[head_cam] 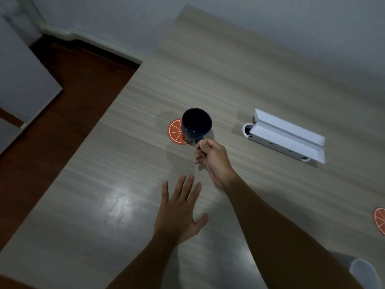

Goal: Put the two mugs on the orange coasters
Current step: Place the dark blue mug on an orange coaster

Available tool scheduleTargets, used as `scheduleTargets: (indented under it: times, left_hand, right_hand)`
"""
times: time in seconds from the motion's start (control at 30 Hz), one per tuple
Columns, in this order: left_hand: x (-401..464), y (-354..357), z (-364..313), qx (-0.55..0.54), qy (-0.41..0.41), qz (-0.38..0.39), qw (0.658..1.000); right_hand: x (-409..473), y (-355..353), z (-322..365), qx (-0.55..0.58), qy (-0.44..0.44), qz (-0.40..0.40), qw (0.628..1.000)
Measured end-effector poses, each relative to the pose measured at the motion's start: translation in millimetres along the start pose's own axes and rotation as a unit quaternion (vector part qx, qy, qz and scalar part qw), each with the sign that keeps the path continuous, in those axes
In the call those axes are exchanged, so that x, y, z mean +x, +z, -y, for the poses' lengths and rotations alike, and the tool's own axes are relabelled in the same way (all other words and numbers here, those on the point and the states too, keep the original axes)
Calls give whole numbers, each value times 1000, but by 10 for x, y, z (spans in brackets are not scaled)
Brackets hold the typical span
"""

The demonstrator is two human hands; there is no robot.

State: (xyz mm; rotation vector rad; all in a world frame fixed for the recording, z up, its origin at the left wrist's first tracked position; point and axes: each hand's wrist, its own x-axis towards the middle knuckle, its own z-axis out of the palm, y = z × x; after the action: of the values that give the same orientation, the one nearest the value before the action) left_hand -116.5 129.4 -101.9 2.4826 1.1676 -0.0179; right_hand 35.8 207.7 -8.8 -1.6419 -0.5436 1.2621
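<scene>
A dark blue mug (195, 124) is over the right part of an orange-slice coaster (174, 132) near the table's middle; whether it rests on the coaster or hovers just above I cannot tell. My right hand (210, 157) is shut on the mug's handle. My left hand (180, 211) hovers flat and open over the table, nearer to me, holding nothing. A second orange coaster (379, 223) is cut off by the right edge. A pale grey mug (363, 272) shows partly at the bottom right, behind my right forearm.
A white open cable-outlet box (287, 135) is set in the wooden table (104, 195) to the right of the blue mug. The table's left edge drops to a brown floor (62, 113). A white wall runs along the far side.
</scene>
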Motion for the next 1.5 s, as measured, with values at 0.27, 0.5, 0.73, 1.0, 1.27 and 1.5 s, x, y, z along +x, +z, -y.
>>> scheduleTargets:
  times: [0.27, 0.5, 0.73, 1.0, 1.27, 1.5]
  left_hand:
    - [21, -3, 1, -9, -2, -3, 1000]
    - [3, -1, 10, -15, -3, -5, 1000]
    - [-4, 11, 11, -11, -3, -10, 1000]
    - [3, 15, 10, -12, -4, -5, 1000]
    - [7, 22, 21, -10, -1, -5, 1000]
    - [12, 19, 28, -2, -3, 1, 1000]
  right_hand:
    - [172, 126, -15, 4, -9, 15, 1000]
    - [250, 214, -26, -5, -25, 18, 1000]
    - [251, 261, -30, -41, -34, 19, 998]
    - [248, 239, -29, -45, -27, 7, 999]
    - [263, 239, -67, -26, -14, -5, 1000]
    - [206, 206, -31, -40, -1, -17, 999]
